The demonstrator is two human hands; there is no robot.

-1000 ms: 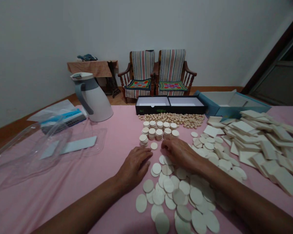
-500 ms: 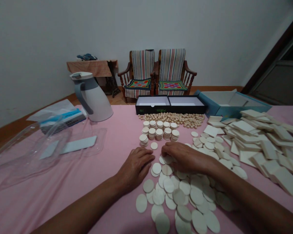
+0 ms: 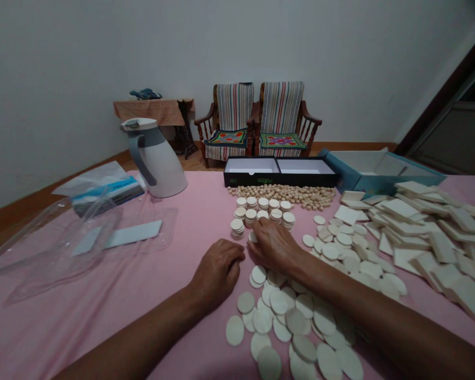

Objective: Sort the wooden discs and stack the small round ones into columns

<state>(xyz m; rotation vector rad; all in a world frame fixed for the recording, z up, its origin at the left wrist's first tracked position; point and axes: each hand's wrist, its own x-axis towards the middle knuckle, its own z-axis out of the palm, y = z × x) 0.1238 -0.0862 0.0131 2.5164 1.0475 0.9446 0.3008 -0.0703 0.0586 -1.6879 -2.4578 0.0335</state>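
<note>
My right hand point(image 3: 275, 245) is closed, its fingertips pinched on a pale round wooden disc point(image 3: 253, 237) at the front of the stacks. Just behind it stand rows of small stacked wooden discs point(image 3: 250, 216), partly covered by the hand. One front stack point(image 3: 237, 228) is on the left. My left hand point(image 3: 217, 269) rests on the pink cloth, fingers loosely bent and apart from any disc, close to my right fingertips. Loose wooden discs point(image 3: 279, 302) lie heaped under and around my right forearm.
Small wooden beads point(image 3: 277, 193) lie before a black divided box point(image 3: 245, 180). A blue box point(image 3: 364, 182) and piled wooden tiles point(image 3: 419, 232) are on the right. On the left are a white jug point(image 3: 164, 171), clear plastic packaging point(image 3: 170, 232) and a blue-topped pack point(image 3: 111, 195).
My right hand has moved left and forward from the loose heap to the single disc by the stacks. My left hand has shifted slightly, its fingers a little more bent.
</note>
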